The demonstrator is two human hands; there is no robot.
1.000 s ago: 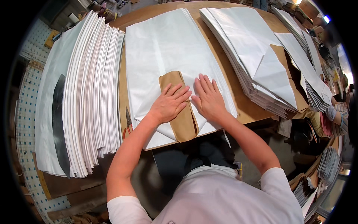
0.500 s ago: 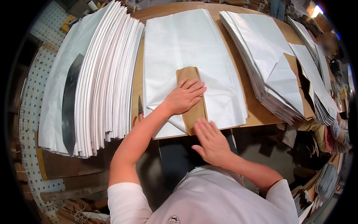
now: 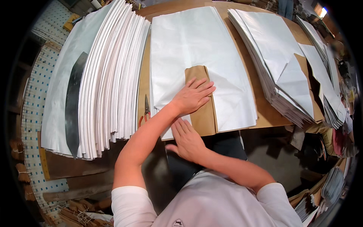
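A white paper sack (image 3: 189, 38) lies flat in front of me, with others under it. At its near end, brown inner paper (image 3: 204, 118) shows as an upright strip between folded white flaps. Pressing flat on that strip, my left hand (image 3: 193, 94) has its fingers stretched out and holds nothing. My right hand (image 3: 187, 140) rests at the sack's near edge, left of the strip and below the left hand, its fingers extended and thumb apart. Red-handled snips (image 3: 146, 109) lie on the table just left of the sack.
A tall leaning stack of white sacks (image 3: 113, 72) stands at left, with a dark curved blade-like strip (image 3: 75, 106) on its face. Folded sacks (image 3: 264, 45) are piled at right, one showing brown paper (image 3: 308, 83). The wooden table (image 3: 245, 72) shows between them.
My right hand has moved left across the sack's near edge, from the right of the brown strip to its left. My left hand stays flat on the strip. The view has shifted slightly.
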